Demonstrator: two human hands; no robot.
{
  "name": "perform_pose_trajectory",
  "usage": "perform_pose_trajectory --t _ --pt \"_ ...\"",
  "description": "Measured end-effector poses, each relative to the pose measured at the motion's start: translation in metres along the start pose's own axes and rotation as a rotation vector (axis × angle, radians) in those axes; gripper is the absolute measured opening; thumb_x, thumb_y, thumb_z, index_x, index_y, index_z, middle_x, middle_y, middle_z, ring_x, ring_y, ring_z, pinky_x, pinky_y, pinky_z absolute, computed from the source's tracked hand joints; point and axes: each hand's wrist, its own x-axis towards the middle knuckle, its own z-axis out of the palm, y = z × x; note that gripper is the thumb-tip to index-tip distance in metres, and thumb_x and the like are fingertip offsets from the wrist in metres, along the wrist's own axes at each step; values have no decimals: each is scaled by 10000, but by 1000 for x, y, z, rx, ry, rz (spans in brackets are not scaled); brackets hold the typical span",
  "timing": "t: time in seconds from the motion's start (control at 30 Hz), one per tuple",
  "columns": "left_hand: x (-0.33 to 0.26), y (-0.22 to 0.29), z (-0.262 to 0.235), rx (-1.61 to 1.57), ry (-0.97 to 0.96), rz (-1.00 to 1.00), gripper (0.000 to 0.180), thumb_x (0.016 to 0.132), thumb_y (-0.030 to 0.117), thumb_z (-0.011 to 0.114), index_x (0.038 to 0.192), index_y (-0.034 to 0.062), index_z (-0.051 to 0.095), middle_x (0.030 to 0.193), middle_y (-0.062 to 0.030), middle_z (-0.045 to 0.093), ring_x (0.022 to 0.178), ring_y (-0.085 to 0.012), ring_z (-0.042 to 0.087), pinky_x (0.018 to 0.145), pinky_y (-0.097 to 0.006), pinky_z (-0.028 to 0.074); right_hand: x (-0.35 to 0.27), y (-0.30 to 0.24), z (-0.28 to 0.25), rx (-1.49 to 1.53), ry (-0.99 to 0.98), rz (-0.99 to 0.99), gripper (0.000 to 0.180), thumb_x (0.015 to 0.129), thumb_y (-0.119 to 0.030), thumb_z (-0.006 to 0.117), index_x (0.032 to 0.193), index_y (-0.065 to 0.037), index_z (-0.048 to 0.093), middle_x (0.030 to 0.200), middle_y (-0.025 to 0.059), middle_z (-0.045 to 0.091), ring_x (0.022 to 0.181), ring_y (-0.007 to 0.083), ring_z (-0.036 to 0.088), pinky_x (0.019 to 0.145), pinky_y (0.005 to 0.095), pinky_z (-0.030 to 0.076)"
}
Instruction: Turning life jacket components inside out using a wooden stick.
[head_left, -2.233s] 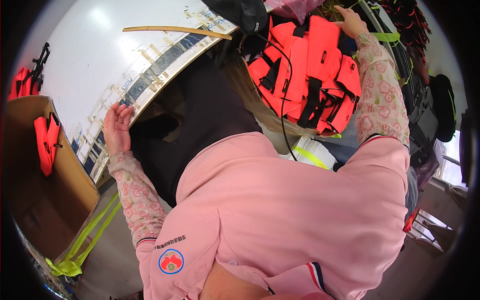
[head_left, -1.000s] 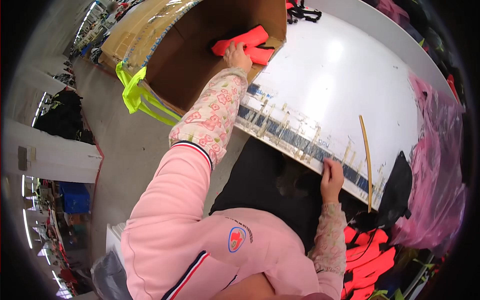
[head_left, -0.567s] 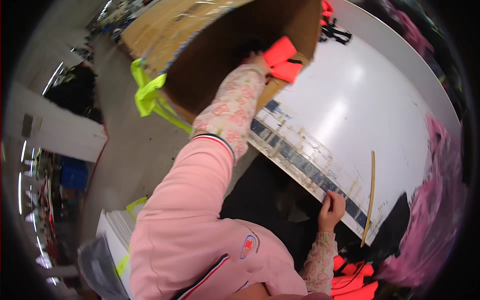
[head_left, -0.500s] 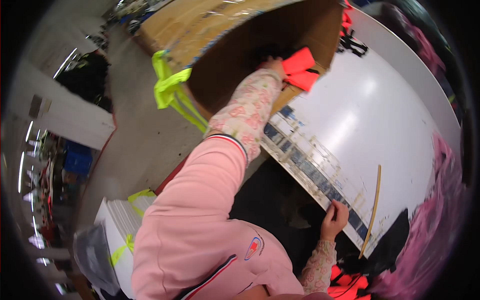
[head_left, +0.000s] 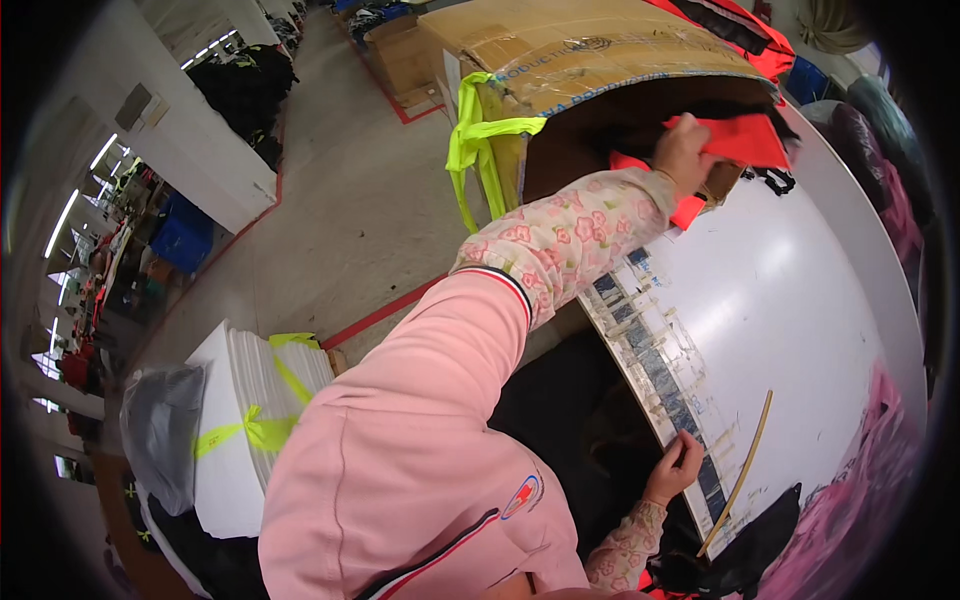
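My left hand (head_left: 682, 155) is at the mouth of a large cardboard box (head_left: 560, 55), its arm stretched across to the right. Its closed fingers grip a bright coral fabric piece (head_left: 745, 141), which sticks out to the right. More coral cloth (head_left: 687, 212) shows below the hand, and dark material lies inside the box, partly hidden. My right hand (head_left: 676, 468) rests by the near edge of the white table (head_left: 770, 300), fingers loosely bent and apart, with nothing visible in them. A thin yellowish strip (head_left: 742, 465) lies on the table to its right.
Neon yellow fabric strips (head_left: 480, 135) hang from the box's left corner. A stack of white sheets (head_left: 235, 430) tied with yellow strips stands at left. Pink plastic film (head_left: 850, 500) and black cloth (head_left: 765, 535) lie at the table's right end. A white pillar (head_left: 190, 130) rises farther left.
My left hand has moved right along the box opening with the coral fabric, which now spreads past the box's right side. The view has shifted. My right hand stays by the table edge.
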Motion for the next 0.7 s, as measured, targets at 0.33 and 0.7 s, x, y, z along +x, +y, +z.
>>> perform_pose_trajectory --t 0.33,0.7 --pt "-135 154 -22 -557 -305 44 171 610 -76 600 720 38 535 858 -103 487 783 -264 538 649 -328 451 2 5 -28 866 136 733 379 944 -250 402 1202 20 463 1018 94 577 884 172 558 814 290 447" --pt "-276 138 -56 -812 -1077 -277 227 756 21 554 982 -3 563 1068 -170 559 972 -339 550 820 -343 459 -19 -24 -10 555 -135 741 544 785 -105 653 1261 -67 392 824 53 570 634 83 544 553 203 435"
